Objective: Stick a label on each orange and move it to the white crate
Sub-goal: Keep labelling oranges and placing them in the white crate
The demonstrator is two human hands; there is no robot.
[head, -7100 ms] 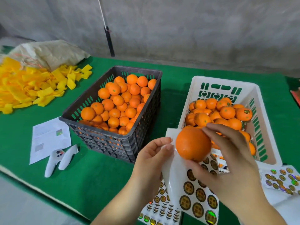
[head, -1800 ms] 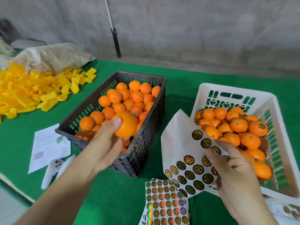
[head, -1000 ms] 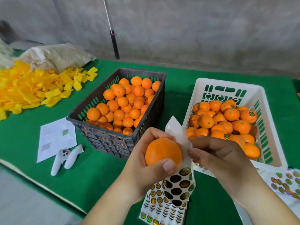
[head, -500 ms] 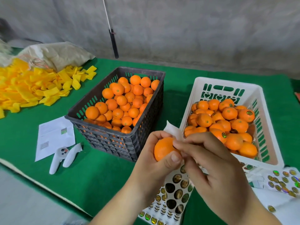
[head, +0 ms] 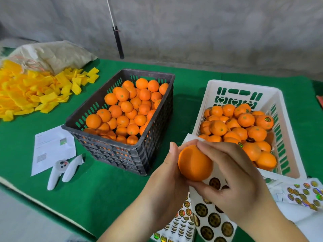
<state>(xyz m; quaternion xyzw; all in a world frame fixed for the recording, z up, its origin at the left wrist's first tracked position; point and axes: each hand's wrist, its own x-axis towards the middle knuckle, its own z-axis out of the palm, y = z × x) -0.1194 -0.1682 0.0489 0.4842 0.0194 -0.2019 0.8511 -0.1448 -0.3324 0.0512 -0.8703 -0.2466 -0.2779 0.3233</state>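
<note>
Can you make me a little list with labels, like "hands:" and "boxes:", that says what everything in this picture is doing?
left hand: curled round the held orange
right hand: fingers over the held orange's top, thumb under it, also holding the sticker sheet
black crate: full of oranges, no labels seen on them
white crate: oranges, several showing round labels
table: green cloth
left of black crate: white paper, two white controllers
far left: yellow pile, tan sack
</note>
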